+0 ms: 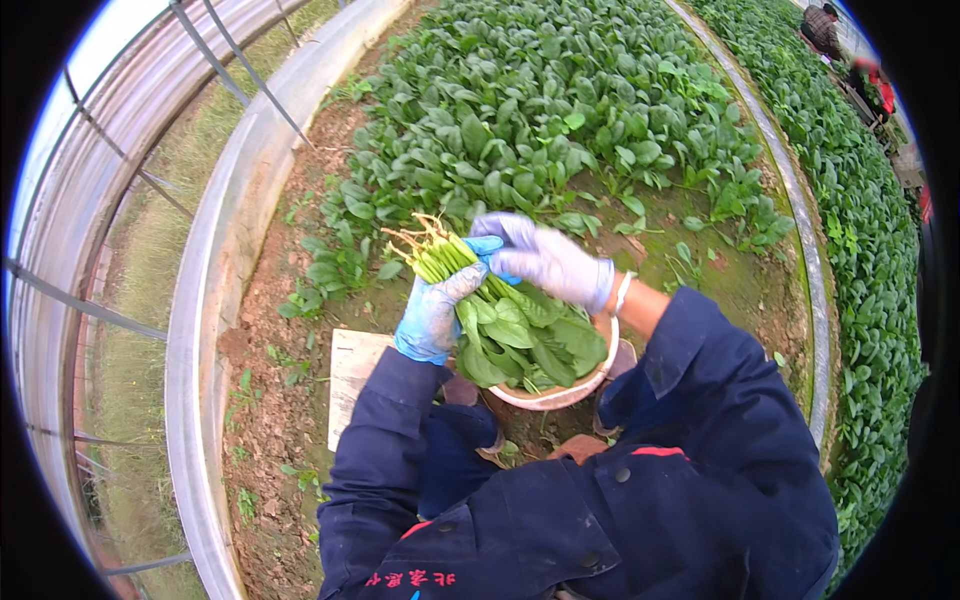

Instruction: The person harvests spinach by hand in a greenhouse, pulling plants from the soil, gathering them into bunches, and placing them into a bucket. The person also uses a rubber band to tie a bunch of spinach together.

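My left hand [435, 309], in a blue glove, grips a bunch of spinach [529, 326] around its pale green stems. The thin brown roots [424, 229] point up and to the left, and the broad leaves hang down to the right. My right hand [551, 259], in a whitish-lavender glove, lies across the left fingertips beside the stems with its fingers bent. Whether it pinches anything is hidden. Beneath the leaves, a round basin [551, 400] with a pale rim stands on the soil between my feet; the bunch covers most of its inside.
Spinach plants [510, 120] grow densely ahead. A pale board [356, 375] lies left of the basin. A low concrete kerb [199, 300] and greenhouse film [67, 225] run along the left. Right, a narrow strip [795, 195] borders another bed; a person [823, 31] is at far right.
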Tool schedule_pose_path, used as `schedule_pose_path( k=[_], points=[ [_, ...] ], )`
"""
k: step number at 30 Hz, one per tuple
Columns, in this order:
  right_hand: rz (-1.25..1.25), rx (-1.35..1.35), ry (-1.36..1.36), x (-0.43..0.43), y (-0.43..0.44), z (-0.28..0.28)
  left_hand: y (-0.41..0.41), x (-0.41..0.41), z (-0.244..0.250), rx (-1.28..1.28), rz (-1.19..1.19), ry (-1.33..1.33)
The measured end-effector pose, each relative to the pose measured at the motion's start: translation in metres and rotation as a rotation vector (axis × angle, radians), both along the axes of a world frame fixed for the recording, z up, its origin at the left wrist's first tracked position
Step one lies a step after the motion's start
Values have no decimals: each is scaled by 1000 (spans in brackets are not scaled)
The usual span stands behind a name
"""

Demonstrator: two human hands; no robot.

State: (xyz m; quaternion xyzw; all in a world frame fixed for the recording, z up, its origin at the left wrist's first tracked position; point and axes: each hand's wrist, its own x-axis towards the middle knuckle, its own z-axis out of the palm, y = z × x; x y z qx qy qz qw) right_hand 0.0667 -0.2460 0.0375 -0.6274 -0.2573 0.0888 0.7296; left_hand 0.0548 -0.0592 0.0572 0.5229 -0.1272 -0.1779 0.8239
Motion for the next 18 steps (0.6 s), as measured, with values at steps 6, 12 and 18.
schedule_pose_path(
  k=[6,12,18],
  points=[
    [-235,-489,-119,-18,11,4,-1,2,0,-145,37,-74],
    [-437,-480,-371,-14,18,-17,-6,2,-4,-145,49,-128],
    [-301,-473,-359,-16,15,-16,-10,-6,-7,-203,82,-4]
  ],
)
